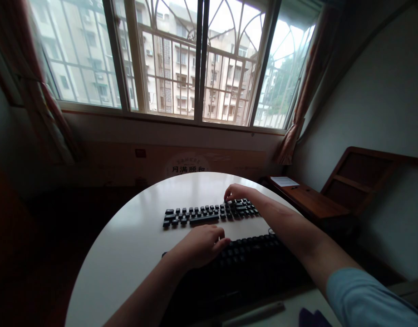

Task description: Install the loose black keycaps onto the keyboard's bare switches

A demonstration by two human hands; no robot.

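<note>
Loose black keycaps (204, 220) stand in rows on the white round table (127, 236), set out like a keyboard. My right hand (238, 192) reaches to the back of these rows, its fingertips pinched down on a small dark keycap that they mostly cover. Nearer to me lies a black keyboard (236, 254), partly in shadow. Over its left part rests my left hand (205, 245), with fingers loosely curled and the thumb apart from them; I see nothing between them. My right forearm crosses above the keyboard's right end and hides part of the rows.
Near the table's front edge lie a pale stick-like object (254, 313) and something purple (312, 318). A small ring-shaped item (271, 231) sits by the right forearm. To the right is a wooden folding chair (331, 200) with white paper (284, 181) on it. A barred window (198, 63) stands beyond.
</note>
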